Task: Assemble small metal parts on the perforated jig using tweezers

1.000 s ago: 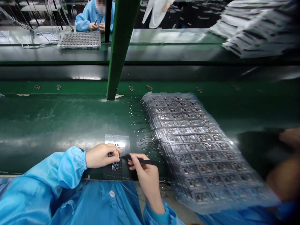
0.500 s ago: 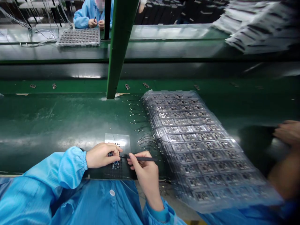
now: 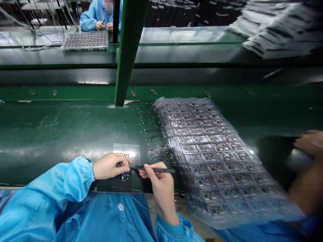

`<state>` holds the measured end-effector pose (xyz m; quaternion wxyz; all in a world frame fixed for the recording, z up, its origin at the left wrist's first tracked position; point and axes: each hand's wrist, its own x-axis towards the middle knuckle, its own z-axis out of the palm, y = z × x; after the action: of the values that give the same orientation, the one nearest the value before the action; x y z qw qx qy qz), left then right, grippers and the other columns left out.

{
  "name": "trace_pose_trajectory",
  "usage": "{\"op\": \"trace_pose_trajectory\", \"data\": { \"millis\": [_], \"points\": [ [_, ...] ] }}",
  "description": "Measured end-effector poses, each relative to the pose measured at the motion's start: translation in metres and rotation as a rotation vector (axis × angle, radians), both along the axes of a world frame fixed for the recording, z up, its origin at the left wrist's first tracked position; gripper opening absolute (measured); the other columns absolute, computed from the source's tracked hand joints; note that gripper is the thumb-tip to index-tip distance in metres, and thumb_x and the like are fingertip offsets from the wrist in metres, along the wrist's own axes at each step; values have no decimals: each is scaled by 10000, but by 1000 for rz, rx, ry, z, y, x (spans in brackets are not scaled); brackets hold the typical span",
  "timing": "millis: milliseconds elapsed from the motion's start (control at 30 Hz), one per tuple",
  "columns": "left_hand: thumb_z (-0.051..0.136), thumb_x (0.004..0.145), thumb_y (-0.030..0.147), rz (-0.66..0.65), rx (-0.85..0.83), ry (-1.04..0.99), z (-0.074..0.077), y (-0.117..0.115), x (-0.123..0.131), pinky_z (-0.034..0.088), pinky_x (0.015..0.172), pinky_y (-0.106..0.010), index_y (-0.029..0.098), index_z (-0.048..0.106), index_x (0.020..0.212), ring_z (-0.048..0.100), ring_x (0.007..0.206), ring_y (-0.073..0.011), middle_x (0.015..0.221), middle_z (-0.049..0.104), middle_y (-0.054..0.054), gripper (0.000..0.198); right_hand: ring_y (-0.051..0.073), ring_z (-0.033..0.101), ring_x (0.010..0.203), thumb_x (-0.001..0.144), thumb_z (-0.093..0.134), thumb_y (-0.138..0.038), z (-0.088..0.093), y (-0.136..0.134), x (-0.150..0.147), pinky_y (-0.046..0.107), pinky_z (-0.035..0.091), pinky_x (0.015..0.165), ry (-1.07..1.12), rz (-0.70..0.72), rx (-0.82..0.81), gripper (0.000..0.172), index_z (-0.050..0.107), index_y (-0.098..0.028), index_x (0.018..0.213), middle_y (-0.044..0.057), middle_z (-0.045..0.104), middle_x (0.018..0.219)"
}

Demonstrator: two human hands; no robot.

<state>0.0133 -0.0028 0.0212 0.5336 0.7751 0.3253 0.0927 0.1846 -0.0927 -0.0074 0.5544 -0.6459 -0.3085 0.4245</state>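
Note:
Near the front edge of the bench, my left hand (image 3: 108, 166) is closed, thumb and forefinger pressed on a small dark circuit board (image 3: 124, 176). Part of the board is hidden under the fingers, and a thin wire rises past them. From the right, my right hand (image 3: 161, 179) grips slim black tweezers (image 3: 165, 170). Their tip points left and comes close to my left fingertips; whether it touches anything is too small to tell. A clear sheet (image 3: 132, 150) with small dark marks lies just behind the board.
Stacked clear trays (image 3: 209, 148) of circuit boards stand at my right, thin black wires (image 3: 153, 141) sticking out leftward. A green post (image 3: 130, 53) rises ahead. Small parts (image 3: 153, 91) sit on the green strip behind. A co-worker's arm (image 3: 309, 161) is far right; another person (image 3: 92, 16) sits opposite.
My right hand has drawn slightly to the right with the tweezers. My left hand has hardly moved. The small parts on the green strip have shifted left.

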Motion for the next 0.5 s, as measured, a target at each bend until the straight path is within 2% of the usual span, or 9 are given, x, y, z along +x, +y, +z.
{"op": "trace_pose_trajectory", "data": {
  "millis": [133, 267, 367, 500],
  "points": [
    [572, 800, 246, 87, -208, 2, -3, 2, 2, 490, 616, -222, 136, 569, 713, 641, 817, -159, 1011, 682, -92, 141, 148, 634, 497, 723, 718, -433, -3, -1, -1, 259, 532, 515, 65, -36, 69, 302, 561, -182, 664, -1, 655, 570],
    [572, 774, 312, 172, -426, 26, -4, 5, 3, 477, 483, -207, 130, 569, 773, 589, 603, -128, 676, 631, -14, 182, 143, 637, 516, 723, 727, -396, -5, -4, -7, 256, 540, 542, 62, -30, 73, 275, 551, -187, 689, -13, 650, 574],
    [581, 753, 308, 191, -438, 50, -3, 6, 2, 462, 459, -195, 132, 565, 749, 557, 543, -115, 542, 540, 35, 177, 142, 638, 531, 726, 722, -391, -4, -5, -11, 258, 543, 556, 32, -18, 74, 267, 558, -185, 687, -11, 641, 588],
    [573, 753, 300, 191, -420, 78, -1, 6, 2, 459, 456, -190, 134, 572, 741, 554, 532, -112, 536, 537, 36, 167, 144, 644, 547, 721, 728, -378, -4, -4, -12, 260, 546, 565, 22, -30, 73, 258, 560, -184, 695, -19, 619, 610]
  ]
}}
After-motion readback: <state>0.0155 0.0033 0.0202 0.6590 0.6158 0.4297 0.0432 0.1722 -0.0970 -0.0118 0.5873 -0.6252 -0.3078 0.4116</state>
